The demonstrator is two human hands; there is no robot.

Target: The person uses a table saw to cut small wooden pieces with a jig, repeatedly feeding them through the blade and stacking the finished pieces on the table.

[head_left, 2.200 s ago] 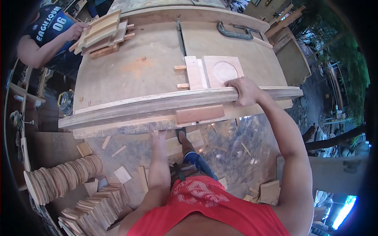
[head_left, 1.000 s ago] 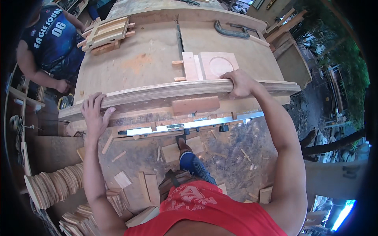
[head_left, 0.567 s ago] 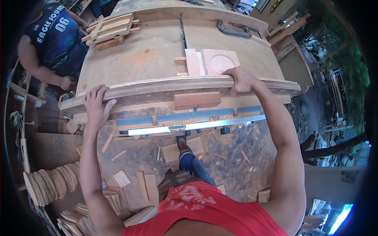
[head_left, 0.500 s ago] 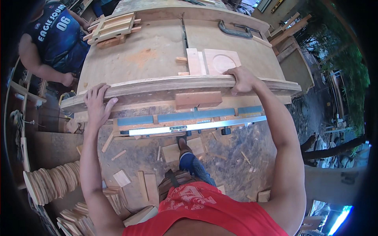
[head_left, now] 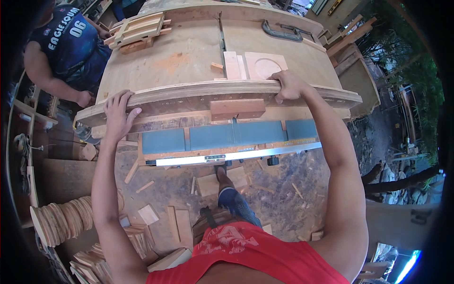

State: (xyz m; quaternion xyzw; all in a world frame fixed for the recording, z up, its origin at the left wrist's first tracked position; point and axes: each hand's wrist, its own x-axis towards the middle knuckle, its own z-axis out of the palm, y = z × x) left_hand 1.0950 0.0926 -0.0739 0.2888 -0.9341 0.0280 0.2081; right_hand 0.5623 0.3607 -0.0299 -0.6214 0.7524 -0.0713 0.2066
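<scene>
Both hands grip the thick plywood near fence (head_left: 189, 98) of a crosscut sled. My left hand (head_left: 119, 114) wraps its left part, fingers over the top and thumb on the near face. My right hand (head_left: 291, 86) holds it right of the middle, fingertips close to a square board with a round recess (head_left: 266, 65). That board lies flat on the sled's base (head_left: 163, 61), beside pale wood strips (head_left: 231, 65). A small offcut (head_left: 216, 67) sits left of the strips. A wooden block (head_left: 237, 109) is fixed to the fence's near face, in line with the base's slot.
Under the sled shows a blue-grey saw table (head_left: 213, 136) with a metal rail (head_left: 189, 160) along its front. A clamp (head_left: 283, 32) and a slatted wooden frame (head_left: 137, 31) rest at the far side. A co-worker (head_left: 66, 52) stands far left. Scraps (head_left: 148, 214) litter the floor.
The sled has slid away from me with both hands on its fence and the recessed board on it. More of the blue-grey table shows. The small offcut now sits apart from the strips.
</scene>
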